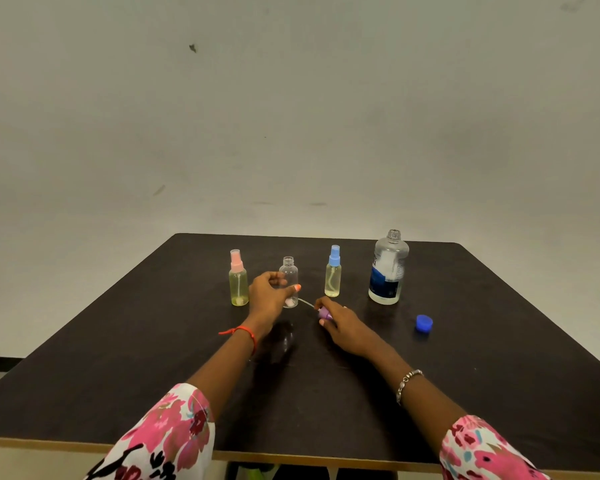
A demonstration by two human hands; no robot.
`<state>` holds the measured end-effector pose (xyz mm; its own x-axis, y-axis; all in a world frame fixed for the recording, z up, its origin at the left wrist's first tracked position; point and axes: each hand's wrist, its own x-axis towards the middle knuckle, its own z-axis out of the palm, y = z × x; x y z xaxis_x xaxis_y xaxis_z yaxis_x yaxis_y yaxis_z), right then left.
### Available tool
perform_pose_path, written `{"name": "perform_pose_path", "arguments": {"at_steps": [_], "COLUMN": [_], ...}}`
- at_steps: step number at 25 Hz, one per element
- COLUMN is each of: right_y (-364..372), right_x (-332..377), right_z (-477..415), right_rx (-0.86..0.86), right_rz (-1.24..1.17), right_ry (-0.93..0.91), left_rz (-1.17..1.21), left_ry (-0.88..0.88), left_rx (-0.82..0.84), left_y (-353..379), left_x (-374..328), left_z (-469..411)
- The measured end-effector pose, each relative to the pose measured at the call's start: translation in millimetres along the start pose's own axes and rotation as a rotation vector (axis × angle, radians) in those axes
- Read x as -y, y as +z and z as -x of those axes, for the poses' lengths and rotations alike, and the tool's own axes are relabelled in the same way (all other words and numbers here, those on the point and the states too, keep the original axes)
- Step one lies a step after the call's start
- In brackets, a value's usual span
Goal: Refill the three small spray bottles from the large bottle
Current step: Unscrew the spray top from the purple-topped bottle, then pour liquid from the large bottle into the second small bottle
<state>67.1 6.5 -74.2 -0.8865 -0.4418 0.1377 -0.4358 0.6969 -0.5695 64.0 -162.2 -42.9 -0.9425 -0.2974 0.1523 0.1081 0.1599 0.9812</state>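
Three small spray bottles stand in a row on the dark table (153,358). The left one (238,282) has a pink sprayer and yellowish liquid. The middle one (289,271) is clear, open-necked and looks empty; my left hand (269,292) grips its lower body. The right one (333,275) has a blue sprayer and yellowish liquid. My right hand (340,320) holds the purple sprayer head (324,312) low over the table, its thin tube pointing left toward the middle bottle. The large clear bottle (388,271) stands uncapped at the right.
The large bottle's blue cap (424,323) lies on the table in front of it. A plain wall rises behind the table's far edge. My floral sleeves reach over the near edge.
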Motion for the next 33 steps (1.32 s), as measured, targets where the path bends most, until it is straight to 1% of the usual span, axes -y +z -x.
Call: {"name": "perform_pose_path", "arguments": {"at_steps": [14, 16, 17, 18, 21, 22, 23, 25, 27, 29, 31, 33], "right_y": [1.2, 1.1, -0.3, -3.2, -22.5, -31.5, -40.6, -57.7, -72.1, -82.3, -88.0, -89.2], "right_x": [-1.7, -3.0, -3.3, -3.0, -0.8, -1.4, -2.9, -7.7, -14.1, -23.3, -32.8, -40.7], "right_z": [0.2, 1.3, 2.1, 3.0, 1.6, -0.5, -3.0, -8.2, -14.3, -20.6, -26.9, -32.7], "right_rx": [0.013, -0.042, -0.124, -0.247, -0.713, -0.845, -0.943, -1.039, -1.033, -0.953, -0.860, -0.791], "right_rz": [-0.030, -0.057, -0.069, -0.074, -0.063, -0.066, -0.083, -0.147, -0.259, -0.327, -0.390, -0.524], "right_ry": [0.022, 0.011, 0.000, -0.012, -0.047, -0.033, 0.010, 0.159, 0.292, 0.377, 0.427, 0.447], "left_rz": [-0.001, 0.002, 0.006, 0.008, -0.002, -0.005, -0.010, -0.024, -0.028, -0.020, -0.005, -0.003], "left_ry": [0.005, 0.005, 0.004, 0.004, 0.004, 0.006, 0.007, 0.012, 0.021, 0.021, 0.017, 0.010], "left_rx": [0.000, 0.007, 0.011, 0.013, 0.006, 0.004, 0.004, 0.008, 0.018, 0.028, 0.042, 0.063], "left_y": [5.6, 6.2, 6.6, 7.0, 8.6, 9.6, 11.0, 14.4, 18.2, 21.3, 23.5, 24.8], "left_x": [0.8, -0.4, -1.2, -1.7, -4.1, -4.8, -5.6, -7.7, -9.8, -11.7, -13.6, -15.3], "left_z": [2.9, 3.1, 2.9, 2.6, 1.7, 1.0, 0.2, -0.7, -1.1, -1.8, -2.4, -3.0]}}
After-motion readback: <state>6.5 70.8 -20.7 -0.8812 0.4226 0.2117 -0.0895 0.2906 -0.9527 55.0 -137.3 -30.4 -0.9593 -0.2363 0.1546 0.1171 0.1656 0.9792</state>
